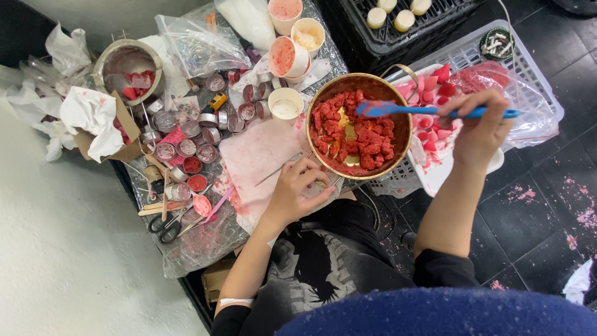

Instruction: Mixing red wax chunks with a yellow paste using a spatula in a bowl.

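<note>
A round metal pot (323, 98) holds red wax lumps (367, 134) with some melted yellow liquid among them. My right hand (482, 127) grips a blue spatula (423, 111) whose blade lies over the red lumps. My left hand (298, 190) rests at the pot's near rim, holding the pot's handle, with a thin metal rod (277, 169) by its fingers. Under that hand lies a pink-stained paper sheet (252, 155).
Several small round tins (186, 148), some filled red, crowd the foil-covered table. Scissors (165, 227) and wooden sticks lie at its near edge. Paper cups (286, 102) stand behind the pot. A white basket (528, 74) with pink wax pieces sits right, a black crate (398, 31) behind.
</note>
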